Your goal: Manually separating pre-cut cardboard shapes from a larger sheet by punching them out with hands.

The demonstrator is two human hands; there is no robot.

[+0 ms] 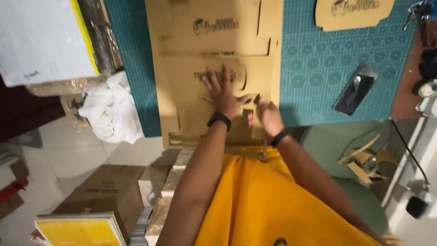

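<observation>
One large cardboard sheet [182, 68] lies on one green cutting mat [318, 68]; its near edge overhangs the mat toward the person. The sheet carries several cut outlines and two dark printed marks. One separate cut-out cardboard piece [353, 13] lies on the mat at the far right, well apart from both hands.

Two hands in view, both on the sheet. The left hand [223, 93] lies flat with fingers spread, palm pressed down on a rounded cut shape near the sheet's middle. A black band circles its wrist. The right hand [268, 116] sits just beside it at the sheet's near right corner, fingers curled on a small flap of the cardboard; whether it pinches the flap cannot be told. It also wears a black wrist band.

One dark phone [355, 89] lies on the mat to the right of the hands. One white crumpled cloth [111, 111] lies left of the mat. One brown box [107, 189] stands on the floor below.
</observation>
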